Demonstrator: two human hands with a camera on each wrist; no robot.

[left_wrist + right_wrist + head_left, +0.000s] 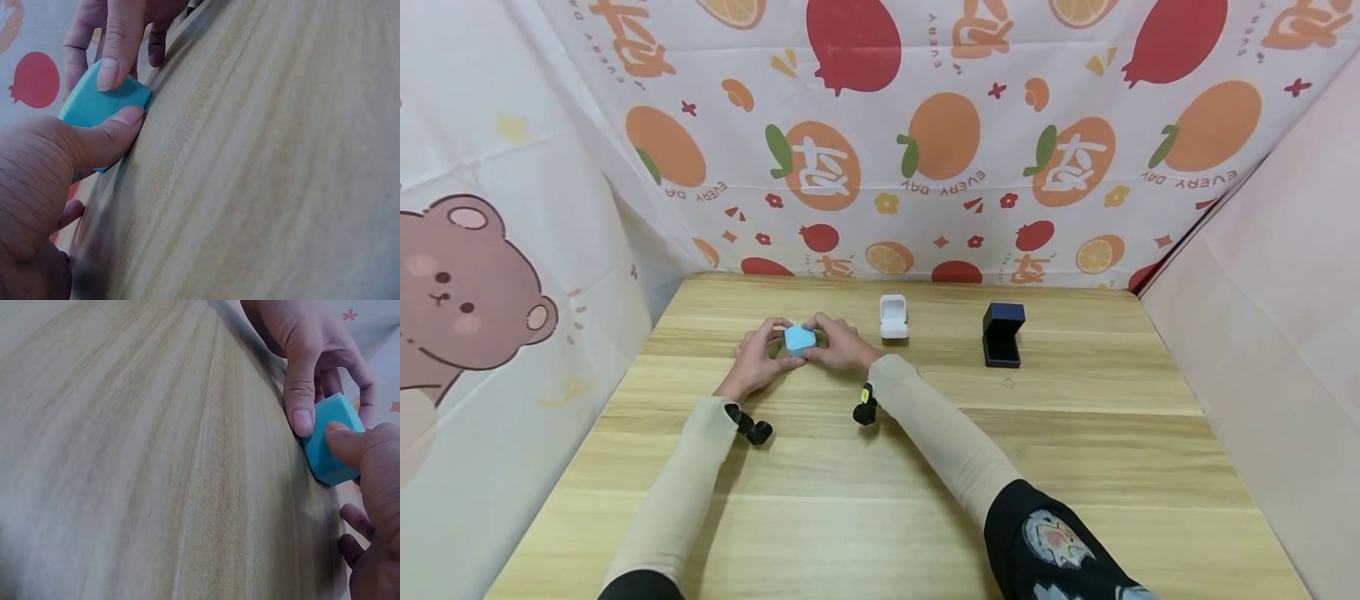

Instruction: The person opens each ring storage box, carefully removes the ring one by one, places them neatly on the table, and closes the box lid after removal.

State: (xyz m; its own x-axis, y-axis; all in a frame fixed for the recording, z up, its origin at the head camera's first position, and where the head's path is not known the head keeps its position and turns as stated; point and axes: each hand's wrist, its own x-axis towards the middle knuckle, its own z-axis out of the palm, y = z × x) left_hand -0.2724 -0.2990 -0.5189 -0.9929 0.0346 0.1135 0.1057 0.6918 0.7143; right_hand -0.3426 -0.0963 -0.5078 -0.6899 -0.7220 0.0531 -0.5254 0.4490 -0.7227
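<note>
A small turquoise ring box, closed and with beveled corners, is at the left back part of the table. My left hand holds it from the left, with the thumb low on its front side. From the other side my right hand grips the same box, its thumb pressed on the front face higher up. In both wrist views the box's lower edge is right at the wood surface. Fingers hide much of its back and sides.
An open white ring box stands just right of my right hand. Farther right is an open dark blue jewelry box with a black inside. The wooden table meets a fruit-print cloth at its back edge.
</note>
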